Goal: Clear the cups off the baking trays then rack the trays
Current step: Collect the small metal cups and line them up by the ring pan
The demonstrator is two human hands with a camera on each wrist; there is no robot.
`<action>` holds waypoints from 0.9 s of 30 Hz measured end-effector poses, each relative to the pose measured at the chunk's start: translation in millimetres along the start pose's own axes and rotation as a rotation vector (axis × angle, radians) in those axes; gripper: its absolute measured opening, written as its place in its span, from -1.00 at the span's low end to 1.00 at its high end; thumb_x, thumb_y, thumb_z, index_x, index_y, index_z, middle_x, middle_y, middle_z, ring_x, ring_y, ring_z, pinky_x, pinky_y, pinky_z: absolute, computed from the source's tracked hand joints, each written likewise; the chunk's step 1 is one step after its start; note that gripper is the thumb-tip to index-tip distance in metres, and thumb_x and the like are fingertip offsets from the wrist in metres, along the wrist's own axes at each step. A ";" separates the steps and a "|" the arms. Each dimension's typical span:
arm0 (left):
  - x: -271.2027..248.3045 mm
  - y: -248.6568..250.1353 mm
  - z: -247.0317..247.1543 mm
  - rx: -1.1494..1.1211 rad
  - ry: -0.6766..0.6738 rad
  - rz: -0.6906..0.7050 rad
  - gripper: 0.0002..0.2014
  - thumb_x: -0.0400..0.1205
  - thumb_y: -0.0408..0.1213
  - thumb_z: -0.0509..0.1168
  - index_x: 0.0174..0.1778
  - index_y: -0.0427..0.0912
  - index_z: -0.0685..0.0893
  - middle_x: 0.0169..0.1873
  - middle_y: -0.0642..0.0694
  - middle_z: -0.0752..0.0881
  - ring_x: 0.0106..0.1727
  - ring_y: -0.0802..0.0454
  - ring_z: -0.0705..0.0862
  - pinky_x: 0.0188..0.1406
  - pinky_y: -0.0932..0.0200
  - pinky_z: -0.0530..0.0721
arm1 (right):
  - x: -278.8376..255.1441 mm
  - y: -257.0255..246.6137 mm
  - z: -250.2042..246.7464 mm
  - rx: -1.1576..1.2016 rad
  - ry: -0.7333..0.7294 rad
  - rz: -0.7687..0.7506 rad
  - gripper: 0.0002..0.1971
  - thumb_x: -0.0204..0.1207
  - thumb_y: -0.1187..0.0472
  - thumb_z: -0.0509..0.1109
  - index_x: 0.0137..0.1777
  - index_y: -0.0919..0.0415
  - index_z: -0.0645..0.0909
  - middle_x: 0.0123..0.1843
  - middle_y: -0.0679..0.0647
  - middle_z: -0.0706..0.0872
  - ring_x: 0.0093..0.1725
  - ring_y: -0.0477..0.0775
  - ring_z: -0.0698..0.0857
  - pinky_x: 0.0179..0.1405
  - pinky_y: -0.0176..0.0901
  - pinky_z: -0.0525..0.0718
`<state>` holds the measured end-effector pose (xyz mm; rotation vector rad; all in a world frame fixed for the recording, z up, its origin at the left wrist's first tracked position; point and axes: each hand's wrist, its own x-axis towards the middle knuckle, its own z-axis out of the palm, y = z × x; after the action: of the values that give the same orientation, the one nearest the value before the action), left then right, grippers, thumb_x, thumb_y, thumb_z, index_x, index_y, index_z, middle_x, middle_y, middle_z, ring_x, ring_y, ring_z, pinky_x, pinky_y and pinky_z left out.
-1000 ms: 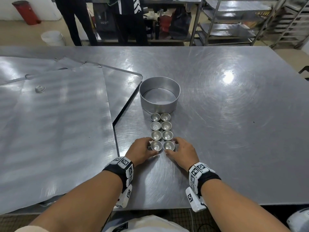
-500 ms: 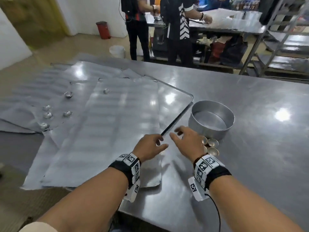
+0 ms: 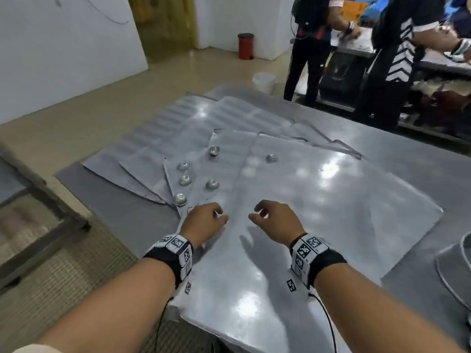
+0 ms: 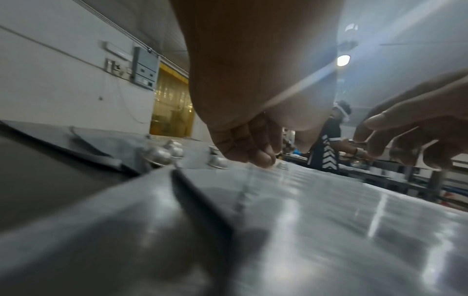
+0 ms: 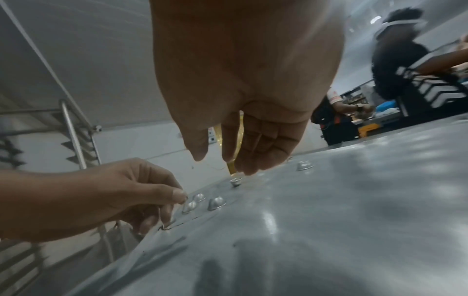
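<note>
Hands hover side by side over the fanned baking trays at the centre of the head view. The left hand (image 3: 204, 222) sits just below the lowest cup, its fingers (image 5: 174, 197) curled loosely inward with thumb close to forefinger; no cup is plainly gripped, and whether the fingertips touch the tray I cannot tell. The right hand (image 3: 276, 221) hangs to its right above the nearest tray (image 3: 318, 205), fingers (image 5: 255, 160) drooping in a relaxed, slightly parted curl and holding nothing.

Six small metal cups remain on the trays in the middle of the head frame. Four lie upside down in a cluster at centre left: one (image 3: 180, 199) nearest the left hand, one (image 3: 185, 180) above it, one (image 3: 183, 166) higher still, and one (image 3: 212, 184) to their right. An upright cup (image 3: 214, 150) stands above the cluster, and another inverted cup (image 3: 271, 158) rests alone on the nearest tray toward upper centre.

Trays overlap one another across the steel worktop (image 3: 407, 159), spreading toward the upper left of the frame. A round cake tin (image 3: 456, 271) is cut off by the right edge. Along the top of the frame stand two people in dark clothes (image 3: 313, 47) at another counter, with a red bin (image 3: 245, 46) and a white bucket (image 3: 264, 82) on the floor.
</note>
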<state>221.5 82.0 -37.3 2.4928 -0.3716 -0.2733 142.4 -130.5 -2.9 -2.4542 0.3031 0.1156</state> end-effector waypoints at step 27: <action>113.0 -144.8 -60.1 0.084 -0.085 0.111 -0.61 0.55 0.00 0.49 0.22 -0.08 0.64 0.20 0.01 0.54 0.23 -0.04 0.56 0.14 -0.07 0.64 | 211.3 -78.6 105.1 -0.311 -0.222 0.003 -0.68 0.56 0.20 0.35 0.29 0.23 0.56 0.24 0.21 0.61 0.18 0.35 0.66 0.09 0.00 0.59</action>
<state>373.5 190.7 -87.0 2.5374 -0.5659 -0.3251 365.7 -45.1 -71.2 -2.7148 0.2029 0.4641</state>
